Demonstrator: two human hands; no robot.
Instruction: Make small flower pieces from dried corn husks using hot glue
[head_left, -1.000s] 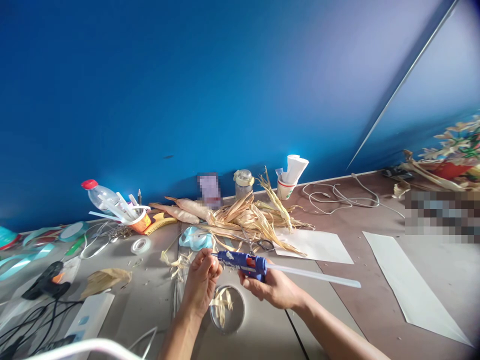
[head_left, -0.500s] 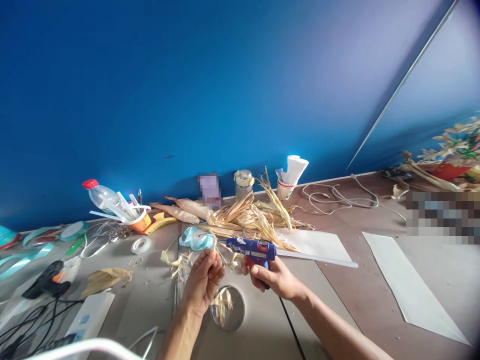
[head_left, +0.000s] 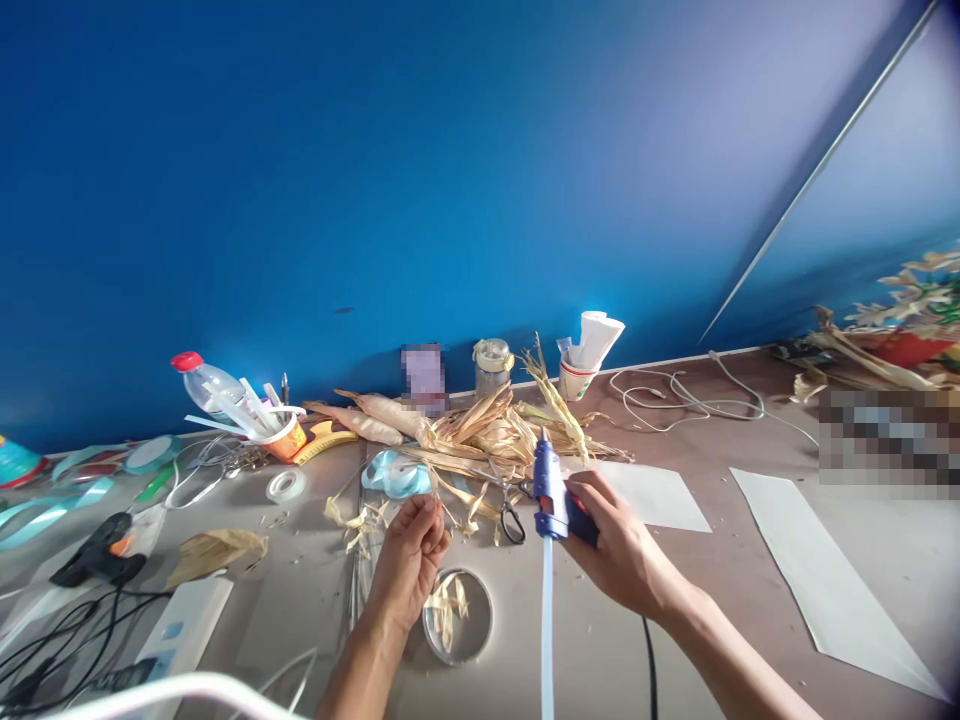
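In the head view, the step in hand seemed to be work with hot glue, though the gun stood apart from the other hand just then; the next move appeared to call for a steady wrist and a nozzle kept clear of bare fingers and dry strips. The right hand [head_left: 619, 545] was closed round the grip of a blue plastic glue gun [head_left: 550, 490], held above the bench [head_left: 292, 600] with its nozzle pointing toward the wall. A long, translucent white glue stick [head_left: 547, 630] ran from its back end toward the person. The left hand [head_left: 412, 550] had its fingers curled in and its thumb pressed to the forefinger; whether a thin piece was pinched there was too small to tell. The two hands were apart, touching nothing in common. Just beside the left wrist lay a shallow, round grey dish [head_left: 492, 615] with pale, dry husk strips [head_left: 448, 598] in it. Beyond the hands were a heap of straw-coloured dried corn husks [head_left: 525, 435], a glossy light-blue ribbon bundle [head_left: 394, 475] and a black scissor-like loop handle [head_left: 517, 540].
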